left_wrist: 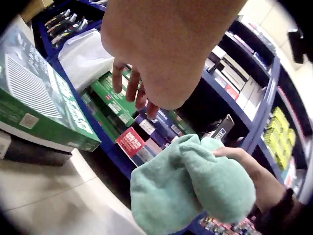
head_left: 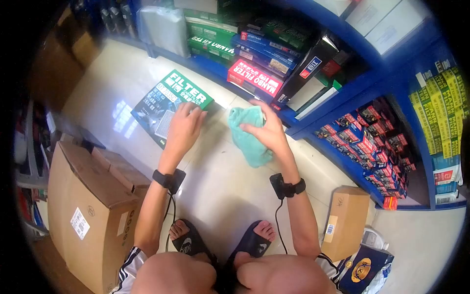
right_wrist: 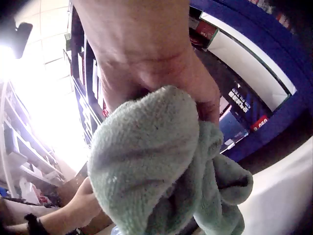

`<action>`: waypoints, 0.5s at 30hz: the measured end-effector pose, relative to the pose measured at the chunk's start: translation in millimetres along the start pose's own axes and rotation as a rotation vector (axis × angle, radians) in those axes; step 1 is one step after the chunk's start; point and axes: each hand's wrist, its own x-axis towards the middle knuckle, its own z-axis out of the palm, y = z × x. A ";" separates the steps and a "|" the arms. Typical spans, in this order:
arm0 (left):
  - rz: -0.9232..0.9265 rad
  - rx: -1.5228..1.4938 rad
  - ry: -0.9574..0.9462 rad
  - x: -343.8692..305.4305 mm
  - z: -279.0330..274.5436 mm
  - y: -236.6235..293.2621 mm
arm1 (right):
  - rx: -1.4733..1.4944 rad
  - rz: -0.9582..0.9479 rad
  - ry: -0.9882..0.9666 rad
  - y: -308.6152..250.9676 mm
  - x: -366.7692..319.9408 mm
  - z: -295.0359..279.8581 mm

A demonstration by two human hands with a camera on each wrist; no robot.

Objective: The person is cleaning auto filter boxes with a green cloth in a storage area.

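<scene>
In the head view my right hand (head_left: 269,131) grips a crumpled light green cloth (head_left: 247,139), its thumb across the front. The cloth (right_wrist: 146,161) hangs in folds under that hand in the right wrist view. My left hand (head_left: 185,128) is over the right edge of a green and blue filter box (head_left: 161,109), fingers loosely bent; contact with the box cannot be told. The left wrist view shows the left hand's fingers (left_wrist: 132,88) relaxed and holding nothing, with the box (left_wrist: 41,93) to one side and the cloth (left_wrist: 190,186) below.
Blue shelves (head_left: 362,105) with stacked filter boxes run across the top and right. A red and white box (head_left: 254,79) sits at the shelf's front edge. Large cardboard boxes (head_left: 88,220) stand at the left, and a narrower carton (head_left: 345,220) at the right. Sandalled feet are on the tiled floor.
</scene>
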 end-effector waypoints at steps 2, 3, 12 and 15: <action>0.079 -0.070 -0.048 14.1 7.9 -1.1 | -0.101 -0.018 -0.167 5.7 -2.2 7.0; 0.056 -0.098 -0.072 9.6 14.5 21.3 | -0.115 0.018 -0.188 10.5 -21.7 -5.1; 0.024 -0.202 -0.287 -1.6 41.9 16.9 | -0.464 -0.228 -0.185 62.4 -75.0 87.5; 0.046 -0.201 -0.287 -6.2 44.7 11.7 | -0.510 -0.207 -0.259 66.3 -82.2 93.2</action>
